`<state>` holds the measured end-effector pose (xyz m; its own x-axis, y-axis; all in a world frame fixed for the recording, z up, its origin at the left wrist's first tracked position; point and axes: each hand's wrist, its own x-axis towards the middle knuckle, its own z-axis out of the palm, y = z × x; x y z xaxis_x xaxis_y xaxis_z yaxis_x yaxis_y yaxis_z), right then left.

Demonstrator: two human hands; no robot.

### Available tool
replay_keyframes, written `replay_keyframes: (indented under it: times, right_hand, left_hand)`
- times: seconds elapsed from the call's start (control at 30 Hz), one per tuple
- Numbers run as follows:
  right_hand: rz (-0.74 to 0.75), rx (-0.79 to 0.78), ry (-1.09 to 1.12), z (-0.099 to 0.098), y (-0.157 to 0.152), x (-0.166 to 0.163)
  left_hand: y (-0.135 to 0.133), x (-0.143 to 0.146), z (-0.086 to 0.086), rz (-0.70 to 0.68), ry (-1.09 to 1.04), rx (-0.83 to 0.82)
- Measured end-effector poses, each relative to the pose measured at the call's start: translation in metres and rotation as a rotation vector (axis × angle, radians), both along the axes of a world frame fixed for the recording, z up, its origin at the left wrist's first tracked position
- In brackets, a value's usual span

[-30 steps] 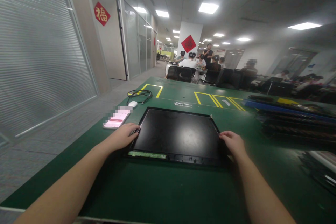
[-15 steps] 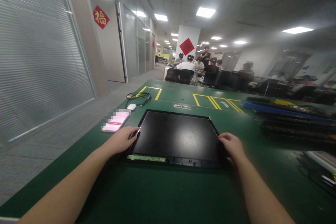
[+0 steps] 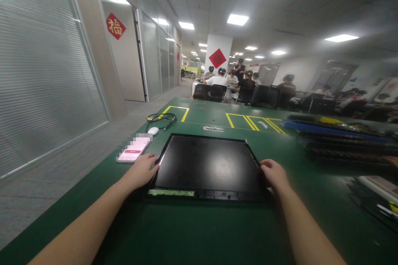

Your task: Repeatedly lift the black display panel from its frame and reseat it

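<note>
A black flat display panel [image 3: 207, 165] lies face up on the green table [image 3: 192, 232]; a green circuit strip runs along its near edge. My left hand [image 3: 141, 170] grips the panel's left edge, fingers curled over the rim. On the opposite side, my right hand [image 3: 273, 173] holds the right edge the same way. Both forearms reach in from the bottom of the view.
A phone [image 3: 133, 150] with a lit screen, a white mouse [image 3: 153, 130] and a coiled black cable [image 3: 161, 117] lie left of the panel. Stacked dark panels [image 3: 342, 140] fill the right side. Yellow outlines [image 3: 248, 121] mark the far table. Several people sit beyond.
The view has drifted slightly, so the panel sits a little lower. Both hands stay on the panel's edges; the left has slid slightly toward me along the rim.
</note>
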<state>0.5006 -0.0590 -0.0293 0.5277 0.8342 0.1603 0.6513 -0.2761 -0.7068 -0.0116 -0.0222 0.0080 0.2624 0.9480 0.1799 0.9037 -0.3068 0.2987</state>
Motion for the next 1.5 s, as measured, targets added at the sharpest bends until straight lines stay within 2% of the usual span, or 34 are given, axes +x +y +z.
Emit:
replay_keyframes:
  times: [0.17,0.33,0.47,0.6,0.7,0.77,1.1,1.33,1.5]
  right_hand:
    - [0.028,-0.039,0.035,-0.002,0.001,-0.002]
    - [0.028,-0.058,0.015,0.001,0.001,-0.002]
    - [0.033,-0.065,-0.028,0.004,-0.001,-0.005]
    - [0.042,-0.08,-0.037,0.008,-0.003,-0.007]
    - [0.028,-0.104,-0.014,0.008,-0.002,-0.006]
    - [0.028,-0.104,-0.03,0.006,-0.001,-0.004]
    - [0.09,-0.138,-0.091,-0.003,0.005,0.001]
    - [0.099,-0.167,-0.127,-0.001,0.005,-0.002]
    - [0.088,-0.163,-0.114,0.001,0.003,-0.004]
  left_hand:
    - [0.001,0.001,0.001,-0.023,-0.103,-0.003]
    - [-0.006,0.006,0.016,0.011,-0.353,-0.083]
    - [-0.015,0.013,0.028,0.227,-0.637,-0.212]
    - [-0.025,0.026,0.039,0.368,-0.934,-0.391]
    - [-0.031,0.035,0.047,0.416,-1.092,-0.5]
    - [-0.033,0.038,0.05,0.434,-1.141,-0.505]
    - [-0.024,0.034,0.035,0.436,-1.357,-0.561]
    - [-0.019,0.033,0.029,0.432,-1.47,-0.567]
    - [-0.021,0.038,0.029,0.409,-1.458,-0.542]
